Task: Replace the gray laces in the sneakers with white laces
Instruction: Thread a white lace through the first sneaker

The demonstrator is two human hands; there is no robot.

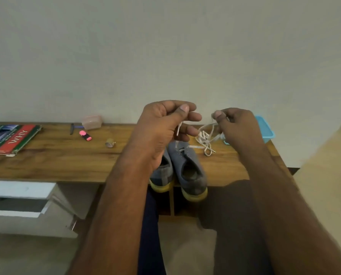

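Now left hand grip pinches white lace tip; right hand grip pinches tangle above sneakers.

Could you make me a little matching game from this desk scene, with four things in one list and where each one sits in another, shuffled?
Things:
1. pink highlighter pen
2. blue plastic tub
3. red and green book
4. gray sneakers with yellow soles

Places:
A. far right of the wooden desk
B. front edge, heels overhanging
C. far left end
D. between the book and the hands, near the back

Pairs: 1-D, 2-A, 3-C, 4-B
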